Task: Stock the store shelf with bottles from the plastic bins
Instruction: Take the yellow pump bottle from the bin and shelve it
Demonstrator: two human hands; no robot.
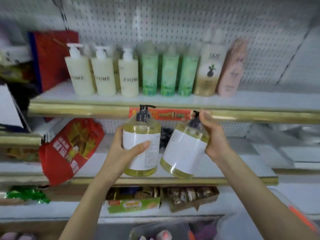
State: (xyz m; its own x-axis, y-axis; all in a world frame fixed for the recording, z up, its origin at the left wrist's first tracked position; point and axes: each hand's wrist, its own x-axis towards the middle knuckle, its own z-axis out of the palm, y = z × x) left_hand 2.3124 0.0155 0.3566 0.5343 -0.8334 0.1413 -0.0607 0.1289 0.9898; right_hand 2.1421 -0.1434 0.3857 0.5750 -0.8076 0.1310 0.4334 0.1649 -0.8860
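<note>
Head view, stocking in progress. Item one: yellow pump bottle (141, 144), upright, white label facing out, clasped round its body by the left hand (124, 146), carried in front of the middle shelf (225, 172). Item two: second yellow pump bottle (186, 149), tilted with its base swung left, gripped near the neck and shoulder by the right hand (213, 137). Neither base appears seated yet. Upper shelf (103, 99): row of cream pump bottles (102, 73), green bottles (168, 73), one gold, one pink. Left of the hands: red snack bag (69, 149). Handling note: likely best to level the tilted bottle first, set both bases flat, turn pumps and labels forward, keep clear of the shelf edge.
</note>
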